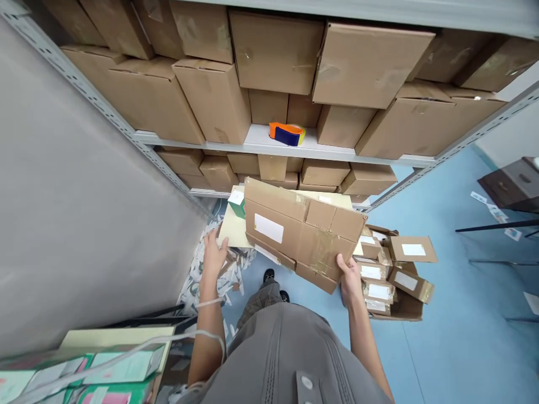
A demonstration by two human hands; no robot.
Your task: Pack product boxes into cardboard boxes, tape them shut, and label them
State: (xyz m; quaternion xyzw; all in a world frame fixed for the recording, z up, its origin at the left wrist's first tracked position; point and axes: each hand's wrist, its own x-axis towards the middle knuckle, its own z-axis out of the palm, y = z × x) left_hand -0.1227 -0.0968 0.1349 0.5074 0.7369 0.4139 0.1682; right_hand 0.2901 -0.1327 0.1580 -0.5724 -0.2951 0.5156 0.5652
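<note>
1. Nearby, ahead of the grey-clad torso (280, 353), the right hand (350, 278) has its fingers clamped on the lower right corner of a flattened brown cardboard carton (309, 230), thumb on the upper face; that hold probably lets one hand steer the whole panel.
2. Across from it, the left hand (214, 255) is empty, fingers apart, at the left edge of a cream rectangular tabletop (231, 231); whether they touch, I cannot tell.
3. The carton slants over the tabletop, which may bear some weight, and partly hides a green-and-white box (237, 202).
4. On the blue floor, an open brown carton (398, 311) holds small boxes, labels mostly upward, perhaps for reading.
5. Beyond, a grey metal shelf (252, 148) carries an orange-and-navy tape dispenser (287, 134), likely kept handy.
</note>
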